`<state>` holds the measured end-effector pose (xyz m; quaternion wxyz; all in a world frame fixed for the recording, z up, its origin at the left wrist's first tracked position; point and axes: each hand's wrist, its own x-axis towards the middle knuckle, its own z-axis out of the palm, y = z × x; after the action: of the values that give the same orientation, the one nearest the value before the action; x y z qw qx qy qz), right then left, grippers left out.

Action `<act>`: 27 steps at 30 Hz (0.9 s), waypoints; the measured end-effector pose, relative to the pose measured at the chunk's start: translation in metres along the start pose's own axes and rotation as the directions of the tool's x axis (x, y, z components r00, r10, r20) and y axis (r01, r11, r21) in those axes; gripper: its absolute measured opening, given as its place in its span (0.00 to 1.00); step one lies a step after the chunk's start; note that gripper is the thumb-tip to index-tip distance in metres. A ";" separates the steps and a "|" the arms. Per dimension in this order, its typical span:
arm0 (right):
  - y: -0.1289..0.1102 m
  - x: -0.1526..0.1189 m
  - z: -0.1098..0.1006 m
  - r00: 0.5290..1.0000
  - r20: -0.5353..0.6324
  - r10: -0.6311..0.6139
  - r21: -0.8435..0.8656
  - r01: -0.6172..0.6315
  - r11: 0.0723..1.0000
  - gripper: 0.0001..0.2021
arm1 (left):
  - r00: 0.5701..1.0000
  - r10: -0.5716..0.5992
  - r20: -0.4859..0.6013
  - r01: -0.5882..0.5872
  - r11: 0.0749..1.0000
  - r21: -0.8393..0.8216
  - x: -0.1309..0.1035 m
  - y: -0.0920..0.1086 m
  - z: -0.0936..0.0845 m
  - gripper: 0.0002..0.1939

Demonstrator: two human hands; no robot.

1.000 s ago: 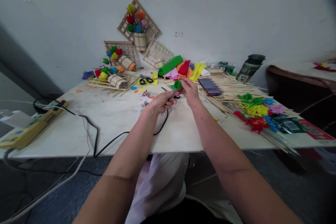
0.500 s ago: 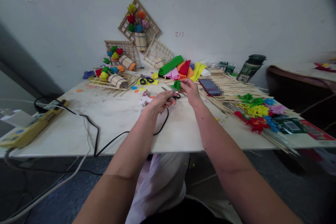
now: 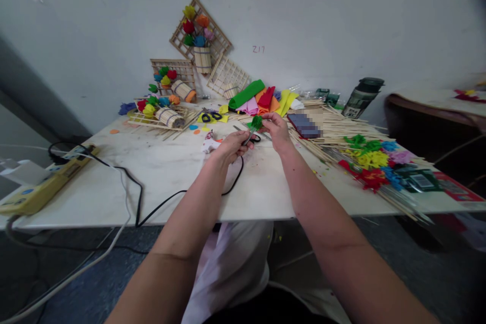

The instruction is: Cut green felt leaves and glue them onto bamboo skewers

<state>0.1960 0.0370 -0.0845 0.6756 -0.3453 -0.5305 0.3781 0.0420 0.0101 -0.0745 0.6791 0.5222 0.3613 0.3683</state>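
Observation:
My left hand is closed around the thin pale stem of a small green paper flower. The flower points up and away from me. From the right, my right hand has its fingertips pinched at the flower's edge. Scissors with black handles lie just behind my left fingers, partly hidden by them. A white glue gun rests left of my left hand, and its black cord runs under my left forearm.
Flower baskets on wooden lattices stand at the back left. Coloured paper, a phone and wooden sticks lie behind and right. Bright paper flowers fill the right side, near a bottle. A power strip is left.
The green flower has turned slightly and stands a little more upright between my hands. Both hands keep nearly the same place.

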 end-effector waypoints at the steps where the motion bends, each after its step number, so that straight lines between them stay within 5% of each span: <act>1: 0.000 0.000 0.000 1.000 -0.002 0.001 0.009 -0.001 1.000 0.10 | 1.000 0.005 -0.002 -0.005 1.000 -0.001 0.001 -0.001 -0.001 0.11; 20: -0.006 -0.001 0.005 0.995 -0.095 -0.028 -0.038 0.024 0.999 0.14 | 0.996 0.054 0.069 -0.053 0.998 -0.019 0.005 -0.005 -0.004 0.07; 27: -0.003 0.000 0.004 0.995 -0.096 -0.020 -0.075 0.013 0.997 0.13 | 0.997 0.079 -0.020 -0.079 0.997 0.015 0.007 -0.007 -0.003 0.08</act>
<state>0.1926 0.0361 -0.0808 0.6901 -0.3837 -0.5139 0.3354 0.0439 0.0161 -0.0821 0.6566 0.5369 0.3500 0.3977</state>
